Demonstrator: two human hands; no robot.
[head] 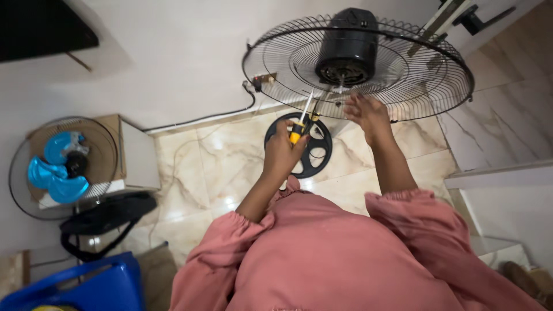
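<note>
A standing fan's black rear grille [438, 75] with its black motor [347, 47] faces up in front of me, blades removed. My left hand [283, 151] grips a screwdriver [300, 122] with a yellow and black handle, its shaft pointing up toward the grille's hub. My right hand [368, 114] rests its fingers on the lower wires of the grille, just right of the screwdriver tip. The fan's round black base [315, 154] lies on the floor below my hands. My pink sleeves fill the lower frame.
At left, a fan grille with blue blades [57, 167] leans on a cardboard box [135, 152]. A black bag [106, 222] and a blue plastic chair [86, 285] sit lower left. A black cable [201, 118] runs along the white wall. A door with a handle [481, 20] is upper right.
</note>
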